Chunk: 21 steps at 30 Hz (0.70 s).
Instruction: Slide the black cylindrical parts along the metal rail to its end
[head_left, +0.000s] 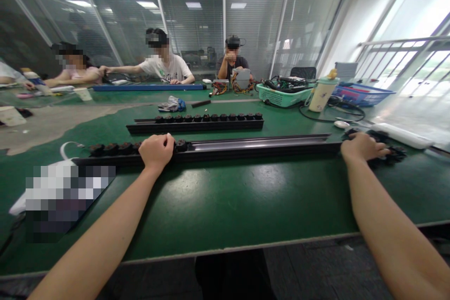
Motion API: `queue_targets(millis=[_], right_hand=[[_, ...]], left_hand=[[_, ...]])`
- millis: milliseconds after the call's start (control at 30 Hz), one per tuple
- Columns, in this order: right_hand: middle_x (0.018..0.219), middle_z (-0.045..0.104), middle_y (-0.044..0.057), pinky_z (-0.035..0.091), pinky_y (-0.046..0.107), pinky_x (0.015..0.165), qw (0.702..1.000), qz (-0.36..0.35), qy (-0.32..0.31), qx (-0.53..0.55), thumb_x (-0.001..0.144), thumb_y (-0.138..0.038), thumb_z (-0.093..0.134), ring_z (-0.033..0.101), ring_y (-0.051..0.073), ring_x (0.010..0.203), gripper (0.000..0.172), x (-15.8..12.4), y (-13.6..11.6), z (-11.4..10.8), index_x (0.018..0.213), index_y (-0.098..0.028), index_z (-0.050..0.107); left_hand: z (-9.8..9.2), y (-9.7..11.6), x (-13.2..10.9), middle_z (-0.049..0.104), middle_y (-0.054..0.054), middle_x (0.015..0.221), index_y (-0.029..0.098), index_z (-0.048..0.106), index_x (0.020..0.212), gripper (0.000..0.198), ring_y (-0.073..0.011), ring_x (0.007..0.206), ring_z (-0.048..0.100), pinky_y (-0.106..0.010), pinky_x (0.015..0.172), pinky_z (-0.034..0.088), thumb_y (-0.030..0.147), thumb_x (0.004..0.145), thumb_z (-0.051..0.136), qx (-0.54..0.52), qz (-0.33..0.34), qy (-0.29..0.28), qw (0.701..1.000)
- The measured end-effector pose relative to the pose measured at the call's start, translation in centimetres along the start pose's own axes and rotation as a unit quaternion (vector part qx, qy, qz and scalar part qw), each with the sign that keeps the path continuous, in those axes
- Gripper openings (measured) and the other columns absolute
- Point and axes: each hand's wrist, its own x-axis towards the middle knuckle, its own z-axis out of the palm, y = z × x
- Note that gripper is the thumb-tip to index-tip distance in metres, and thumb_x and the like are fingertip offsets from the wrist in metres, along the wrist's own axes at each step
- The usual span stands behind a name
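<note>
**Jam risk on the rail (260,145)**

The rail spanned the tabletop (218,201) from 9 to 3 o'clock. The left hand (156,150) was fisted on it beside a knob (181,145). The right hand (362,146) covered loose knobs (395,153) at 3 o'clock, its grip unclear. A tilted knob could jam in the rail.

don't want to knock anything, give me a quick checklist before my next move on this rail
1. Left hand on the near rail: ok.
2. Right hand on the loose black parts at the rail's right end: ok.
3. Round parts seated in a row left of the left hand: ok.
4. Rail's middle stretch bare: ok.
5. Far rail lying apart from the near one: ok.
6. Part held under either hand: cannot tell.
</note>
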Motion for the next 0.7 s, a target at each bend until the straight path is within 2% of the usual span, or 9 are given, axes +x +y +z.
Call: queue_targets(millis=[100, 200, 233, 300, 367, 467, 533, 600, 700], right_hand=[[0.073, 0.053, 0.018, 0.021, 0.054, 0.084, 0.995, 0.096, -0.012, -0.019, 0.082, -0.012, 0.06, 0.042, 0.031, 0.099, 0.038, 0.4, -0.1, 0.0, 0.045, -0.021, 0.059], [0.083, 0.056, 0.021, 0.021, 0.054, 0.084, 0.997, 0.08, 0.009, 0.022, 0.082, -0.009, 0.055, 0.039, 0.032, 0.102, 0.025, -0.3, -0.9, -0.8, 0.073, -0.016, 0.077], [0.086, 0.058, 0.022, 0.021, 0.054, 0.085, 0.997, 0.068, 0.0, 0.032, 0.08, -0.007, 0.054, 0.039, 0.032, 0.103, 0.027, -0.8, -1.5, -1.3, 0.085, -0.012, 0.08], [0.096, 0.062, 0.025, 0.022, 0.054, 0.088, 0.997, -0.015, -0.016, 0.076, 0.083, -0.009, 0.051, 0.038, 0.034, 0.109, 0.036, -2.1, -3.0, -2.6, 0.104, -0.011, 0.079], [0.112, 0.064, 0.026, 0.023, 0.054, 0.094, 0.988, -0.103, -0.028, 0.114, 0.088, -0.014, 0.048, 0.038, 0.035, 0.115, 0.037, -3.7, -5.1, -4.3, 0.111, -0.011, 0.077], [0.128, 0.065, 0.021, 0.026, 0.053, 0.102, 0.959, -0.226, -0.029, 0.169, 0.094, -0.019, 0.046, 0.041, 0.035, 0.122, 0.037, -6.2, -8.9, -7.0, 0.118, -0.014, 0.073], [0.131, 0.065, 0.019, 0.029, 0.052, 0.105, 0.93, -0.304, -0.041, 0.203, 0.096, -0.019, 0.045, 0.044, 0.034, 0.124, 0.037, -7.7, -11.7, -8.9, 0.121, -0.014, 0.072], [0.132, 0.066, 0.018, 0.033, 0.049, 0.106, 0.897, -0.368, -0.079, 0.233, 0.096, -0.017, 0.044, 0.048, 0.032, 0.123, 0.037, -9.1, -14.7, -10.7, 0.122, -0.015, 0.071], [0.122, 0.07, 0.018, 0.039, 0.045, 0.103, 0.867, -0.393, -0.166, 0.257, 0.098, -0.019, 0.045, 0.053, 0.031, 0.121, 0.037, -11.6, -19.6, -13.4, 0.125, -0.015, 0.069]], left_hand=[[0.0, 0.0, 0.0, 0.072, -0.012, 0.088, 0.018, 0.081, 0.092, 0.056, -0.0257, 0.08, 0.062, -0.034, 0.068, 0.036, 0.044, 0.1, 0.032, -0.001, -0.002, 0.001, 1.0], [0.0, -0.2, 0.0, 0.072, -0.012, 0.088, 0.018, 0.08, 0.091, 0.055, -0.0256, 0.08, 0.061, -0.034, 0.068, 0.035, 0.043, 0.1, 0.032, -0.003, -0.001, 0.001, 1.0], [0.0, -0.2, 0.0, 0.072, -0.012, 0.088, 0.018, 0.08, 0.09, 0.055, -0.0256, 0.08, 0.061, -0.034, 0.067, 0.034, 0.043, 0.1, 0.032, -0.002, 0.002, 0.001, 1.0], [0.0, -0.3, 0.0, 0.072, -0.013, 0.087, 0.018, 0.08, 0.089, 0.056, -0.0257, 0.079, 0.061, -0.034, 0.066, 0.033, 0.043, 0.1, 0.032, 0.001, 0.005, 0.003, 1.0], [-0.1, -0.3, 0.0, 0.072, -0.014, 0.086, 0.018, 0.08, 0.088, 0.055, -0.0262, 0.078, 0.061, -0.035, 0.066, 0.032, 0.041, 0.1, 0.032, 0.005, 0.013, 0.005, 1.0], [-0.2, -0.4, -0.1, 0.072, -0.014, 0.085, 0.018, 0.079, 0.085, 0.054, -0.0264, 0.077, 0.061, -0.035, 0.066, 0.032, 0.04, 0.101, 0.033, 0.011, 0.02, 0.011, 1.0], [-0.3, -0.5, -0.1, 0.072, -0.014, 0.084, 0.018, 0.078, 0.083, 0.053, -0.026, 0.077, 0.062, -0.035, 0.067, 0.032, 0.04, 0.101, 0.034, 0.009, 0.026, 0.018, 0.999], [-0.3, -0.6, -0.2, 0.073, -0.013, 0.085, 0.019, 0.077, 0.081, 0.051, -0.0255, 0.078, 0.062, -0.034, 0.067, 0.033, 0.039, 0.101, 0.034, 0.003, 0.034, 0.016, 0.999], [-0.3, -0.8, -0.2, 0.073, -0.014, 0.084, 0.018, 0.075, 0.076, 0.051, -0.0252, 0.079, 0.063, -0.035, 0.069, 0.034, 0.038, 0.101, 0.035, -0.005, 0.031, 0.021, 0.999]])
